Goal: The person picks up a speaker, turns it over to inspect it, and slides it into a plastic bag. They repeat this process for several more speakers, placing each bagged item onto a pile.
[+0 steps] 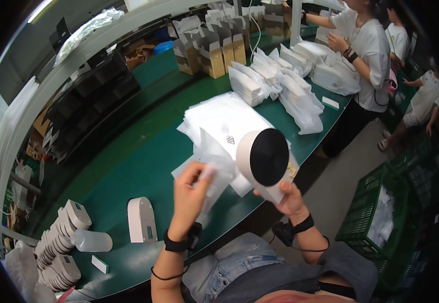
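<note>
at left we find rows of bare white devices (pixel 78 216), too tightly packed to count, then one lone device (pixel 142 221) on the green table (pixel 123 184). mid-view, our left hand (pixel 189 189), fingers nearly closed, pinches one thin plastic bag (pixel 223 174); our right hand (pixel 291 200) wraps the base of one unbagged black-topped device (pixel 263 160). farther right, filled bags (pixel 301 101) overlap beyond counting, so we judge bagging partly done, the bare devices remaining.
</note>
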Demonstrator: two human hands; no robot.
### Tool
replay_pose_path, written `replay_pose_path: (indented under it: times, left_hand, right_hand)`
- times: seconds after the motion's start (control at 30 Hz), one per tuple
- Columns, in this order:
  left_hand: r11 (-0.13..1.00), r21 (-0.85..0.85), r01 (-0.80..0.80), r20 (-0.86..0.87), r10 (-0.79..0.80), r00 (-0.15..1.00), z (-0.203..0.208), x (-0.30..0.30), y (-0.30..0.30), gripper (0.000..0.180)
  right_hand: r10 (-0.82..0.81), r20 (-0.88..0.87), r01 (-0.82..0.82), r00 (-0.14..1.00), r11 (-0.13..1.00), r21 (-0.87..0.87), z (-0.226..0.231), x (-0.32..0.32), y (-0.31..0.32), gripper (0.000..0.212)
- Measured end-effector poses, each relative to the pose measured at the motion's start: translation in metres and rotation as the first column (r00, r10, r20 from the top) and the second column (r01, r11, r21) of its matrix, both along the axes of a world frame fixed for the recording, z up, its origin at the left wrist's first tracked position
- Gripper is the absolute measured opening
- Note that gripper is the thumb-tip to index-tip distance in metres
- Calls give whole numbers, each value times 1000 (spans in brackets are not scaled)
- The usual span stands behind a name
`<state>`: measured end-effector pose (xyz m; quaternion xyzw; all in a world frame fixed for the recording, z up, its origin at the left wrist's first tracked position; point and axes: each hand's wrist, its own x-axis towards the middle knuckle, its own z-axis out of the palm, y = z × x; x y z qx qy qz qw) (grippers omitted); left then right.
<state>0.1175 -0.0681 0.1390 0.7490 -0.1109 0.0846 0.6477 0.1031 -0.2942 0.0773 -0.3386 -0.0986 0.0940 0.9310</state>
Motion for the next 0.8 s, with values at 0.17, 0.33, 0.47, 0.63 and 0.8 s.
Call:
replay_pose_path:
  times: [0.17, 0.33, 0.47, 0.63, 0.8]
  left_hand:
    - [965, -155, 211, -249, -245, 937, -20, -17, -9, 16]
    - [765, -630, -135, -442, -210, 872, -22, -23, 19, 22]
    - [463, -787, -408, -579, -325, 748, -34, -31, 39, 22]
    - [455, -844, 285, -263, -813, 520, -46, -36, 76, 20]
    - [891, -436, 123, -487, -349, 800, -31, -53, 59, 18]
  right_hand:
    - [270, -54, -258, 961, 951, 168, -26, -3, 29, 66]
    - [242, -62, -237, 968, 968, 80, -19, 1, 35, 63]
    - [199, -39, -201, 979, 977, -73, -15, 6, 33, 61]
    - [38, 25, -32, 999, 974, -226, -27, 9, 24, 60]
    - [95, -86, -91, 992, 994, 53, -1, -2, 16, 61]
